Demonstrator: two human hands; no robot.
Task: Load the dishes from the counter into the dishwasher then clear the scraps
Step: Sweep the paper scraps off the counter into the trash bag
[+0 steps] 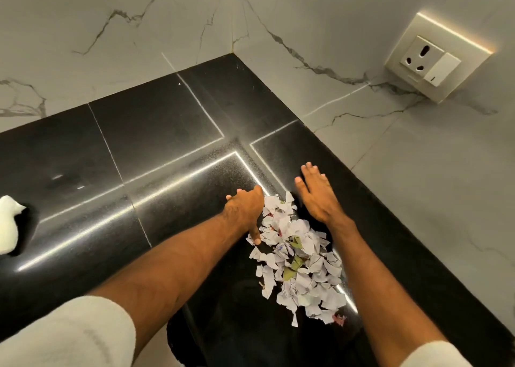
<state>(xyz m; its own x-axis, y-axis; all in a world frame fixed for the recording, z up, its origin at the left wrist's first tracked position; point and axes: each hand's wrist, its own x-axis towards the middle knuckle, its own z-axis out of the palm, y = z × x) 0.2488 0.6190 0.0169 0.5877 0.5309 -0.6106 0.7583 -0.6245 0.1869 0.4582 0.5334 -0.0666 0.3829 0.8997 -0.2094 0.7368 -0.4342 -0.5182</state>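
Left grip, palm unseen; scraps alongside

A socket plate sits on the marble wall; far left, perhaps a white cloth.

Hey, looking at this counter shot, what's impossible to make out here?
Head view, white object: cut off by the left frame edge, so unidentifiable.
Head view, scraps: the ink marks are too small to read.
Head view, left hand: its palm is hidden by its own back.
Dishwasher: outside the frame.
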